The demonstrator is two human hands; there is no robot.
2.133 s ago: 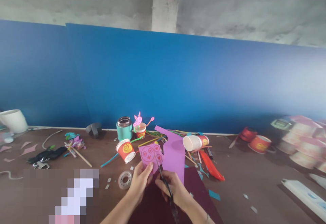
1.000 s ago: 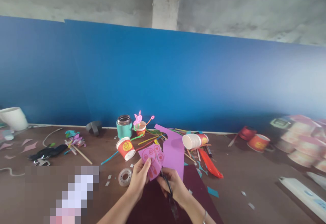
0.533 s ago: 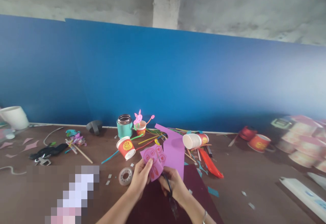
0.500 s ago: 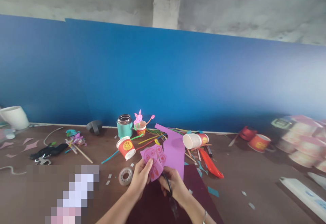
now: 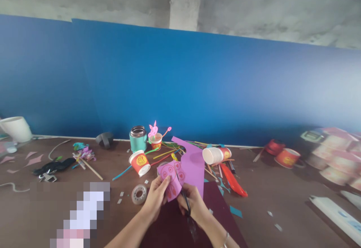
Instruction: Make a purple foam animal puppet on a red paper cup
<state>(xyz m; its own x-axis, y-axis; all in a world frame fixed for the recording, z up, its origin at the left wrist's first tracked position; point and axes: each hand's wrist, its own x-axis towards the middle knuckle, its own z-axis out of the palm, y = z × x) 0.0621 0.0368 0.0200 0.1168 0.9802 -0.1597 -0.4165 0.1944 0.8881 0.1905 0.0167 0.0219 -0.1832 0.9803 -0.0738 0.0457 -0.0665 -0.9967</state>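
Observation:
A small pink sheet of paper (image 5: 174, 190) with red drawn circles and hearts is pinched in my left hand (image 5: 155, 196), thumb on top. My right hand (image 5: 194, 203) is closed round a pair of black-handled scissors (image 5: 187, 203), whose blades are at the paper's right part. A slit runs between the two drawn halves of the paper. Behind my right hand lies a larger purple sheet (image 5: 193, 169) with a curved cut-out. Under both hands is a dark maroon sheet (image 5: 217, 218). A roll of clear tape (image 5: 139, 194) lies left of my left hand.
A tilted red paper cup (image 5: 139, 163), a teal flask (image 5: 138, 139) and a cup with a pink figure (image 5: 156, 141) stand behind. To the right are stacked white cups (image 5: 212, 156), a red plastic bag (image 5: 233, 182) and a power strip (image 5: 335, 216). Scraps and sticks are scattered about.
The scissors have moved from the paper's top middle to its right edge. The paper is turned and bent in my left hand, and its slit has opened wider.

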